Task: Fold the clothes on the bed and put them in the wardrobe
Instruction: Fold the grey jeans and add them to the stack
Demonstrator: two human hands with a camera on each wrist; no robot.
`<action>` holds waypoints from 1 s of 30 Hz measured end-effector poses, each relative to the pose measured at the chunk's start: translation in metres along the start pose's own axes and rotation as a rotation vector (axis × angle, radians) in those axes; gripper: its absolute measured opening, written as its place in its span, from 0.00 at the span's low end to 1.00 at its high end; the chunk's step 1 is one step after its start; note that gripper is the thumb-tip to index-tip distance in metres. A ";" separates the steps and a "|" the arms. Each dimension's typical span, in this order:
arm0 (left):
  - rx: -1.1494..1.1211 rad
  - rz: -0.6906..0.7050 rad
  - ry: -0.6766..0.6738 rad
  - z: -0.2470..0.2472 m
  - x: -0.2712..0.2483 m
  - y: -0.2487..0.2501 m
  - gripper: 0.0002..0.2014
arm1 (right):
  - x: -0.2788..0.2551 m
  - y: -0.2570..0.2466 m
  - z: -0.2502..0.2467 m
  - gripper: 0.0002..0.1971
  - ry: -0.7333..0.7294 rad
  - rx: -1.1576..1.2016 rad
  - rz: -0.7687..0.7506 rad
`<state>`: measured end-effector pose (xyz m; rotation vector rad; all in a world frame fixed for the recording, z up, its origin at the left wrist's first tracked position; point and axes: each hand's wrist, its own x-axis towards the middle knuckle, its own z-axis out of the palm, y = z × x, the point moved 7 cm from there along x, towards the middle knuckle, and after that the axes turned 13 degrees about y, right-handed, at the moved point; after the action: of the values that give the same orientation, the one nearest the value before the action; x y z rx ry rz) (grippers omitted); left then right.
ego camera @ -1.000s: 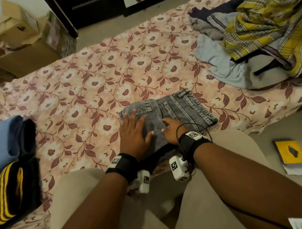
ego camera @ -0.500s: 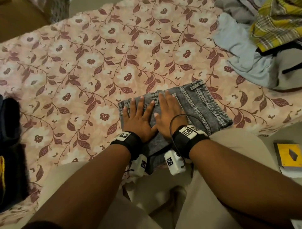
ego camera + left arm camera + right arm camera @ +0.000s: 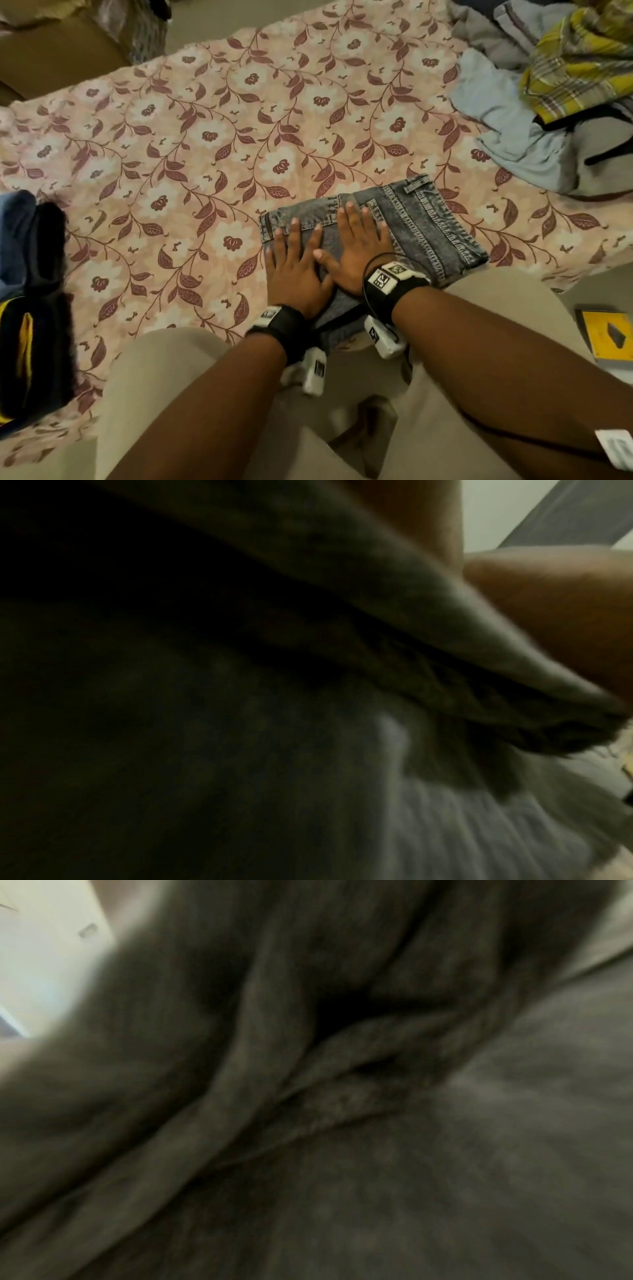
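Two hands lie flat on the folded grey denim jeans [image 3: 421,226]. The left hand [image 3: 296,270] presses the left half of the jeans with its fingers straight and spread. The right hand [image 3: 359,246] presses just beside it, fingers straight too, and the two thumbs almost touch. Neither hand holds anything.

The jeans sit on the pink flowery bed sheet [image 3: 205,144], at its near edge, right in front of the person's knees in beige trousers [image 3: 164,383]. Far to the right of the jeans is a messy pile with a yellow checked cloth [image 3: 579,58] on top and a light blue cloth [image 3: 503,126] under it. Far to the left of the jeans is a stack of folded dark and blue clothes with a yellow stripe [image 3: 30,308]. On the floor to the right of the jeans lies a flat yellow book [image 3: 608,334].

Both wrist views are dark and blurry; they may show grey cloth folds up close [image 3: 342,1096], [image 3: 445,669].
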<state>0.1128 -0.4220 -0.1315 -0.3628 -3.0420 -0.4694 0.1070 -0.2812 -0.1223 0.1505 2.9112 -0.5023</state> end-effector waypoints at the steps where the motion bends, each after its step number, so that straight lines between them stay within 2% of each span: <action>1: -0.017 -0.047 0.008 0.000 -0.014 -0.004 0.36 | -0.009 -0.001 0.001 0.51 0.002 -0.011 -0.014; 5: -0.004 -0.147 -0.039 0.001 -0.040 -0.009 0.37 | -0.039 0.009 0.015 0.52 -0.030 -0.030 -0.022; 8: -0.093 -0.179 -0.033 -0.006 -0.052 -0.011 0.43 | -0.044 0.019 0.014 0.52 -0.056 -0.013 -0.012; 10: -0.203 -0.320 0.020 -0.015 -0.064 -0.022 0.48 | -0.049 0.019 0.011 0.51 -0.067 0.007 -0.010; 13: -0.387 -0.608 0.045 -0.027 -0.071 -0.043 0.51 | -0.063 0.019 0.011 0.51 -0.117 -0.043 -0.004; 15: -0.535 -0.792 -0.027 -0.028 -0.075 -0.057 0.47 | -0.074 0.019 0.008 0.52 -0.161 -0.079 -0.017; 17: -0.740 -0.865 -0.068 -0.035 -0.074 -0.057 0.29 | -0.084 0.020 0.001 0.51 -0.189 -0.065 -0.049; 18: -0.858 -0.859 -0.073 -0.042 -0.070 -0.050 0.20 | -0.088 0.022 -0.002 0.50 -0.211 -0.053 -0.063; 19: -0.934 -0.830 -0.055 -0.053 -0.065 -0.041 0.18 | -0.091 0.025 -0.005 0.49 -0.231 -0.039 -0.077; 22: -1.006 -0.680 0.051 -0.086 -0.049 -0.001 0.25 | -0.097 0.033 -0.027 0.50 -0.221 0.157 -0.042; 24: -0.901 -0.501 0.085 -0.104 -0.043 0.039 0.29 | -0.100 0.037 -0.055 0.54 -0.097 0.477 0.043; 25: -0.829 -0.396 0.069 -0.107 -0.041 0.060 0.32 | -0.101 0.041 -0.069 0.53 -0.021 0.657 0.071; 27: -0.755 -0.192 -0.042 -0.105 -0.035 0.110 0.33 | -0.106 0.051 -0.098 0.40 0.089 0.940 0.084; 28: -0.774 -0.120 -0.135 -0.099 -0.033 0.135 0.36 | -0.108 0.060 -0.110 0.35 0.126 0.991 0.103; 30: -0.923 -0.128 -0.349 -0.083 -0.031 0.173 0.33 | -0.108 0.091 -0.117 0.33 0.192 1.055 0.191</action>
<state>0.1848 -0.2935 -0.0046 -0.2807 -2.9310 -1.9975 0.2050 -0.1635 -0.0223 0.6166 2.4113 -1.9859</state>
